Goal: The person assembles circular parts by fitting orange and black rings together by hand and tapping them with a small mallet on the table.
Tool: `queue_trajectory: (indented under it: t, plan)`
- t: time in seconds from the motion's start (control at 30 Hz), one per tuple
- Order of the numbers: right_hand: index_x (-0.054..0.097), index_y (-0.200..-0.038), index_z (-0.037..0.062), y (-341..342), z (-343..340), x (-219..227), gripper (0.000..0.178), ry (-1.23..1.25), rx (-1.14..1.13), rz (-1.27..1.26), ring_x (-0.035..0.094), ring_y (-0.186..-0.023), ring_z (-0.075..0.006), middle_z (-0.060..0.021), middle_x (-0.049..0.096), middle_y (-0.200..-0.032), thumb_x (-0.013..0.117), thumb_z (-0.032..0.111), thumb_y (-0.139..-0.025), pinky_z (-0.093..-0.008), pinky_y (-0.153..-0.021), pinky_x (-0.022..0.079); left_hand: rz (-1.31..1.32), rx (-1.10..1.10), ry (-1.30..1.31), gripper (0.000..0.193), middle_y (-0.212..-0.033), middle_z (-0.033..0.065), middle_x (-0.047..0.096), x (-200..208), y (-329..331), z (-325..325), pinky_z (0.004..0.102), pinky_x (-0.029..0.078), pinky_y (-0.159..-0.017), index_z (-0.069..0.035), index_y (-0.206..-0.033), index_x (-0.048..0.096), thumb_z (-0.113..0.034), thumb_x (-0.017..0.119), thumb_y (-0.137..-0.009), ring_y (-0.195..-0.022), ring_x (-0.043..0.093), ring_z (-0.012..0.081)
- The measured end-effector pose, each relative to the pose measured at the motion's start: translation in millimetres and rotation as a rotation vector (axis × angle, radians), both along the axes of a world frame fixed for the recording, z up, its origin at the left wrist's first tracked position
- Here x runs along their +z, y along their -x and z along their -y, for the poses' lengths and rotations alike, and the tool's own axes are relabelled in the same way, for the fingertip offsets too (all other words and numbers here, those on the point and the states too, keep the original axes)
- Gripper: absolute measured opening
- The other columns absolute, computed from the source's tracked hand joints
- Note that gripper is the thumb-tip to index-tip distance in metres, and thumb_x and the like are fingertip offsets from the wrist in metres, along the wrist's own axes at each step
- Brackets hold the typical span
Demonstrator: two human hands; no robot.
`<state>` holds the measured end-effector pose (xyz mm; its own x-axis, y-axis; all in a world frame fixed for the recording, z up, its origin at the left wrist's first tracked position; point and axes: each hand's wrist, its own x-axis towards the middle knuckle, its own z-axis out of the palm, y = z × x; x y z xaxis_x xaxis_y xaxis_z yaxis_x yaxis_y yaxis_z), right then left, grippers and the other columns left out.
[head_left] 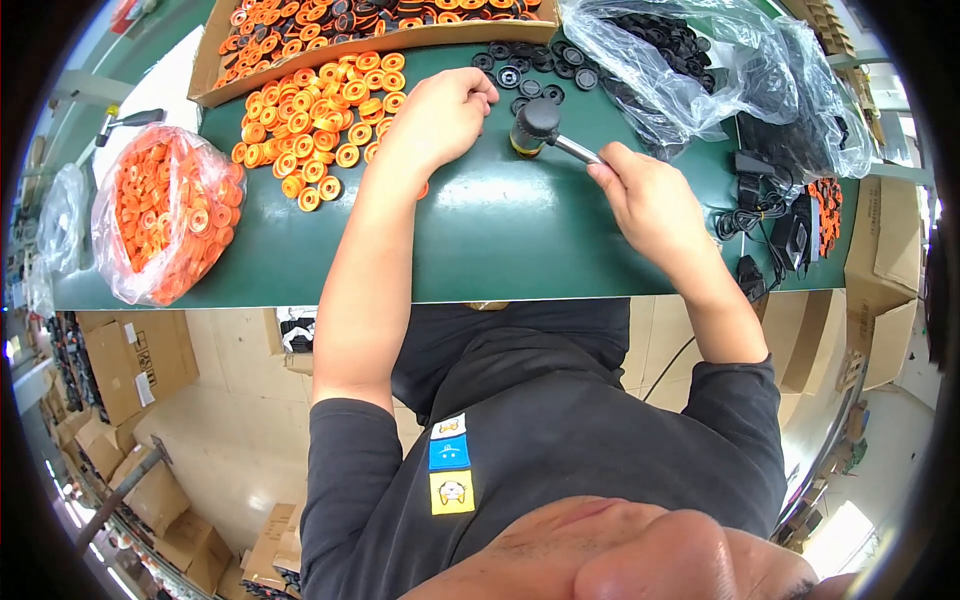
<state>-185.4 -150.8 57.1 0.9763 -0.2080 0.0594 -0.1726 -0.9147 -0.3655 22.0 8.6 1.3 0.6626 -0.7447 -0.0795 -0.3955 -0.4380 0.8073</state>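
Note:
My right hand is wrapped round the handle of a mallet. The mallet's round head is black on top and yellowish underneath, and it is low over the green table or touching it; which one, I cannot tell. My left hand is closed with curled fingers, left of the mallet head, and whatever it holds is hidden. Beside it lies a heap of orange ring-shaped wheels, partly covered by my forearm. Several black round discs are scattered beyond the mallet.
A cardboard box of orange and black wheels stands at the far edge. Clear bags hold orange wheels at left and black parts at far right. A black power adapter with cables lies at right. Another hammer rests far left.

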Motion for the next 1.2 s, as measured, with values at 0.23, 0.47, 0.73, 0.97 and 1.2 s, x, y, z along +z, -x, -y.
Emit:
queue_trajectory:
  t: [0.23, 0.47, 0.73, 0.97, 1.2]
  plan:
    - [0.054, -0.091, 0.0048, 13, 5, 16, 0.021, -0.028, -0.084, 0.045, 0.062, -0.071, -0.0421, -0.0185, 0.062, -0.077, 0.06, 0.024, -0.098, -0.0512, -0.061, 0.047, -0.046, 0.03, 0.032, 0.02, -0.09, 0.007, 0.066, 2, 3, -3, 0.0299, 0.053, -0.07, 0.001, -0.107, 0.066, -0.01, 0.053, -0.096, -0.075, 0.065, 0.0148]
    - [0.057, -0.092, 0.0041, 17, 20, 1, 0.019, -0.167, -0.07, 0.011, 0.062, -0.071, -0.0427, -0.0198, 0.062, -0.076, 0.061, 0.022, -0.098, -0.0491, -0.061, 0.047, 0.063, -0.046, 0.0, 0.02, -0.09, 0.0082, 0.066, 12, 14, -3, 0.0296, 0.053, -0.073, 0.003, -0.107, 0.065, -0.003, 0.056, -0.089, -0.077, 0.064, 0.0145]
    - [0.062, -0.093, 0.0028, 44, 48, -6, 0.017, -0.158, -0.23, 0.001, 0.06, -0.067, -0.0387, -0.0182, 0.059, -0.071, 0.063, 0.019, -0.096, -0.044, -0.062, 0.046, 0.128, -0.286, 0.086, 0.032, -0.096, 0.0117, 0.062, 17, 31, 0, 0.0346, 0.053, -0.079, 0.001, -0.108, 0.065, -0.006, 0.071, -0.077, -0.084, 0.061, 0.0234]
    - [0.064, -0.093, 0.0027, 49, 54, -37, 0.019, -0.13, -0.121, 0.164, 0.063, -0.071, -0.0363, -0.0145, 0.063, -0.079, 0.071, 0.019, -0.088, -0.0438, -0.065, 0.05, 0.166, -0.348, 0.002, 0.035, -0.099, 0.0082, 0.062, 18, 31, 6, 0.0321, 0.052, -0.083, -0.002, -0.117, 0.063, -0.006, 0.071, -0.083, -0.088, 0.063, 0.0195]
    - [0.064, -0.093, 0.0028, 35, 48, -28, 0.019, -0.031, -0.018, 0.139, 0.06, -0.083, -0.0336, -0.0124, 0.06, -0.083, 0.075, 0.013, -0.081, -0.0434, -0.075, 0.049, -0.743, -0.418, 0.595, 0.039, -0.12, 0.0127, 0.065, 25, 31, 6, 0.0356, 0.051, -0.1, 0.005, -0.126, 0.061, -0.01, 0.069, -0.091, -0.113, 0.063, 0.02]
